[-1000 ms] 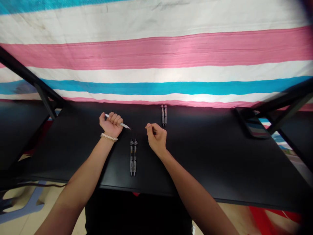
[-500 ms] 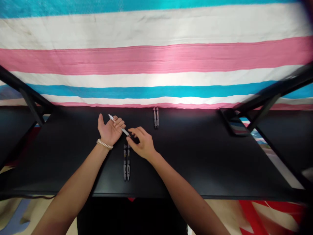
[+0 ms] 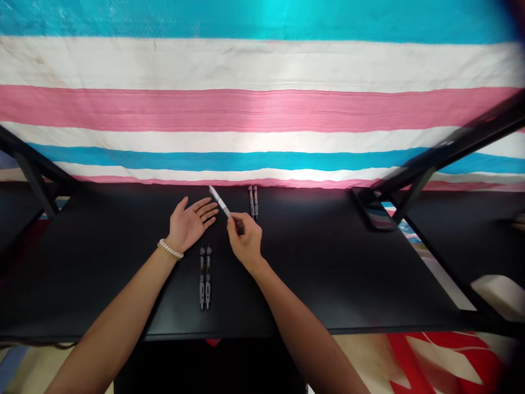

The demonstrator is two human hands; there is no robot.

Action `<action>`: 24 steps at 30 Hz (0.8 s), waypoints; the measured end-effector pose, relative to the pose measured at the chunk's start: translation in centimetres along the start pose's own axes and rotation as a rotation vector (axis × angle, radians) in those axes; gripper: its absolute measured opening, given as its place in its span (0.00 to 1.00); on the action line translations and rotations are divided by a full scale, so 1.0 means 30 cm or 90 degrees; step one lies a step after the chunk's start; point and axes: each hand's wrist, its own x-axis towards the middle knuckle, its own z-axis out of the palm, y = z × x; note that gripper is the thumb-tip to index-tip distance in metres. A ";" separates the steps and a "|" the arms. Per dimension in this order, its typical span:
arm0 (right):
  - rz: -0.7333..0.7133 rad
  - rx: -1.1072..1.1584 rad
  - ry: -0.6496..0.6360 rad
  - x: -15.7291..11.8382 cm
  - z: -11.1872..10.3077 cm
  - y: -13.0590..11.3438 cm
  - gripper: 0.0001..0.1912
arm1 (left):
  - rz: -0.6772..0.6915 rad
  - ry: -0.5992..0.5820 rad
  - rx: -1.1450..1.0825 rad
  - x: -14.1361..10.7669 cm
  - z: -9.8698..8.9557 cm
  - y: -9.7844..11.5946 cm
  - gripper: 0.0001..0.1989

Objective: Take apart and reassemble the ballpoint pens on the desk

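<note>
My right hand (image 3: 246, 236) pinches a white pen (image 3: 219, 201) near its lower end, and the pen slants up and to the left. Palm up and fingers spread, my left hand (image 3: 191, 222) holds nothing and lies just left of the pen. Two dark grey pens (image 3: 205, 279) rest side by side on the black table (image 3: 328, 262), nearer to me and below the gap between my hands. Another pair of pens (image 3: 253, 201) lies behind my right hand by the table's far edge; the hand hides their lower ends in part.
A dark phone-like slab (image 3: 375, 210) lies at the table's right, beside the black metal frame (image 3: 414, 191). A second black frame (image 3: 36, 180) stands at the left. Striped sheeting (image 3: 262, 109) hangs behind the table. A white rounded object (image 3: 498, 295) is at the far right.
The white pen lay across my left hand under its curled fingers; now my right hand holds it. The left fingers have opened out. The view has shifted slightly.
</note>
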 end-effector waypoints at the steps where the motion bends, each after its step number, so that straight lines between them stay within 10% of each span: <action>1: 0.020 -0.012 0.042 0.009 -0.021 0.011 0.10 | -0.004 0.022 -0.002 0.006 -0.004 -0.002 0.20; 9: 0.209 -0.138 0.259 0.071 -0.192 0.156 0.12 | 0.004 0.064 0.030 0.014 -0.003 -0.019 0.06; 24: 0.156 -0.295 0.002 0.088 -0.168 0.198 0.17 | 0.033 0.036 0.054 0.010 -0.010 -0.026 0.05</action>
